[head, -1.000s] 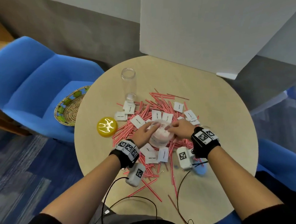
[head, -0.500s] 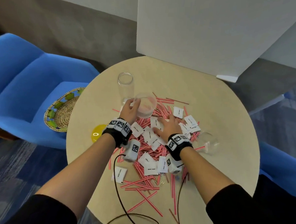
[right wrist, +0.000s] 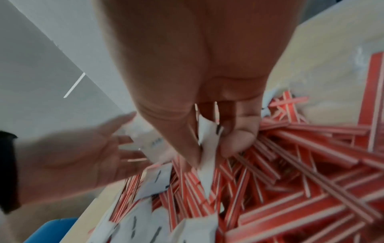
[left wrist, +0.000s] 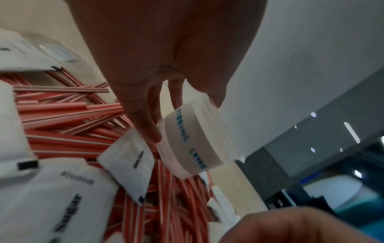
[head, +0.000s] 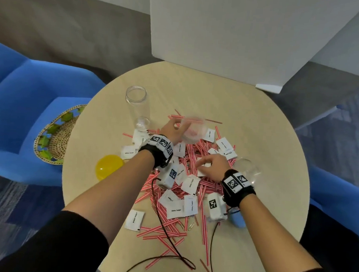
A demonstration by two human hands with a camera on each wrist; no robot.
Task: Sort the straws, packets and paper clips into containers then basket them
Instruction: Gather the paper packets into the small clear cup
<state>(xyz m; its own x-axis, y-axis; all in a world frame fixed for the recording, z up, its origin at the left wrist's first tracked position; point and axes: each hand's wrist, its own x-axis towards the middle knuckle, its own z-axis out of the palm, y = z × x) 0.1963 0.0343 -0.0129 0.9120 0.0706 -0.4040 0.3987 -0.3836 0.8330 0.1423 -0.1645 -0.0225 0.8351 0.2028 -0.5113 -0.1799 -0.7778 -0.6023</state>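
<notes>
Red-and-white striped straws (head: 196,157) and white sugar packets (head: 176,208) lie heaped in the middle of the round table (head: 257,140). A paper clip (head: 191,227) lies at the heap's near edge. My left hand (head: 178,128) grips a small clear round tub (head: 193,131) above the far side of the heap; the left wrist view shows its white label (left wrist: 187,144). My right hand (head: 203,168) pinches one white packet (right wrist: 207,136) between thumb and fingers, low over the straws (right wrist: 290,164).
A tall clear jar (head: 135,104) stands at the far left of the heap. A yellow lid (head: 109,167) lies at the left, a clear container (head: 246,170) and a blue lid (head: 237,219) at the right. A woven basket (head: 56,133) rests on the blue chair (head: 20,98).
Both hands held the tub mid-pile a second ago. My left hand has since carried it to the far side, and my right hand has dropped onto the heap and pinched a packet.
</notes>
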